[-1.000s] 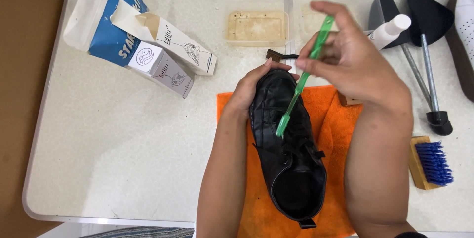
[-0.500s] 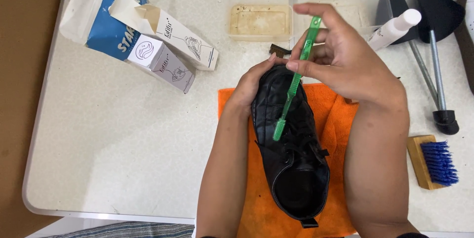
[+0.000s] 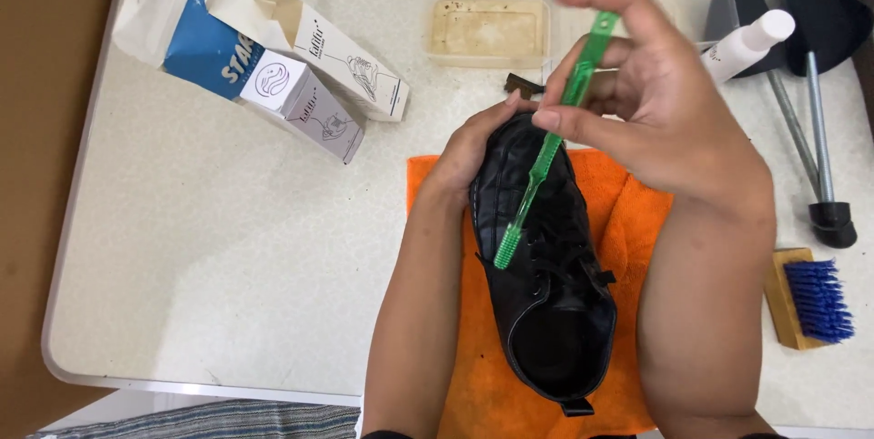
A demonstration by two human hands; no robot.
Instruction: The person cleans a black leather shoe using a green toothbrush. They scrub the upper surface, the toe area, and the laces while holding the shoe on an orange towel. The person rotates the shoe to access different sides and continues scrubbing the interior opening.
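Note:
A black leather shoe [image 3: 546, 311] lies on an orange cloth [image 3: 637, 220], toe pointing away from me. My left hand [image 3: 464, 152] grips the toe end of the shoe. My right hand [image 3: 655, 111] pinches a green toothbrush [image 3: 546, 157] by its handle. The brush slants down to the left, and its bristle end rests on the laces area of the shoe.
A blue and white bag [image 3: 191, 20] and two small cartons [image 3: 309, 102] lie at the back left. A clear tub with a tan block [image 3: 487, 31], a white bottle [image 3: 742, 47], two black shoe trees [image 3: 810, 111] and a blue-bristled wooden brush [image 3: 810, 298] sit on the right.
The toothbrush tip has slid slightly down and left over the shoe, and my right hand has shifted with it. My left hand keeps its hold on the toe.

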